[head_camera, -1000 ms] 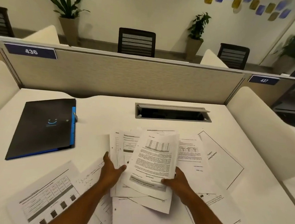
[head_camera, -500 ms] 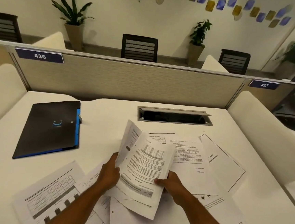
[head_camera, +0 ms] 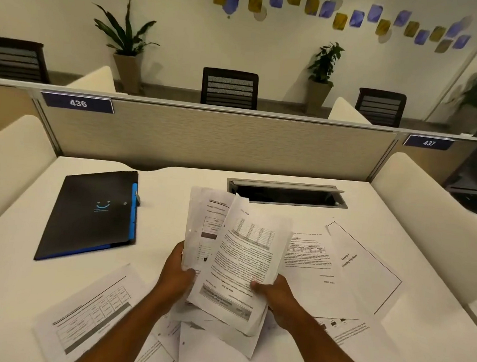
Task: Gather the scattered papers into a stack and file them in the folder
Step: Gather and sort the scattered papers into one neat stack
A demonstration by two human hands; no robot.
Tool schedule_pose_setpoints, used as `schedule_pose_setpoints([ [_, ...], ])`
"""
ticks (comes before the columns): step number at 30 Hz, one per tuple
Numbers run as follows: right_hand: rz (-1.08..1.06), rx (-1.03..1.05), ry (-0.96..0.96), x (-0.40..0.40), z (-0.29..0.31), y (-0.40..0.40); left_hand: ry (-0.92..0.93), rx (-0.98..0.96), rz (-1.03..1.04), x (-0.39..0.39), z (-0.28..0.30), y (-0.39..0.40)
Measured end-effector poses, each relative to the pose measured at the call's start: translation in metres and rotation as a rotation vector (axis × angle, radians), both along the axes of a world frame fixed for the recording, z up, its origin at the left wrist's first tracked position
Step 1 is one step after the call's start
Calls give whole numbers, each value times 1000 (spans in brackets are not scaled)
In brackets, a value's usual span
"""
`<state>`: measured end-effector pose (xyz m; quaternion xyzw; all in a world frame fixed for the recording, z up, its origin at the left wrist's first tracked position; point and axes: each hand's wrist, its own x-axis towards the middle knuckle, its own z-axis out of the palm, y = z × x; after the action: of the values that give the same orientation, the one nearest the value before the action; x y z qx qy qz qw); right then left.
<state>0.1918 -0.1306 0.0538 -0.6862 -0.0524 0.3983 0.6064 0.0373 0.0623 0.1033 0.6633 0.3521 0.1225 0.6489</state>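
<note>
Looking down from the head view, I have both hands holding the gathered papers (head_camera: 239, 256): left hand (head_camera: 177, 273) pinches the left edge, right hand (head_camera: 272, 295) the lower right. The folder (head_camera: 90, 214) lies closed on the table (head_camera: 5, 290), forward-left, nearer my left hand, its long axis running away from me; loose sheets (head_camera: 348, 265) remain right.

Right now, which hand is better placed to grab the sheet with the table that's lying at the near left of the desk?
Left. The left hand is nearer that table sheet. The right hand grips the bundle of papers and would likely have to cross over.
</note>
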Motion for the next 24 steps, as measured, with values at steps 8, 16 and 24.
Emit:
schedule_pose_setpoints([
  [8, 43, 95, -121, -3, 14, 5, -47, 6, 78, -6, 10, -7],
  [16, -73, 269, -123, 14, 56, 10, -187, 3, 51, -4, 53, 9],
  [24, -76, 300, -174, 22, 97, 35, -217, -2, 55, -2, 85, 23],
])
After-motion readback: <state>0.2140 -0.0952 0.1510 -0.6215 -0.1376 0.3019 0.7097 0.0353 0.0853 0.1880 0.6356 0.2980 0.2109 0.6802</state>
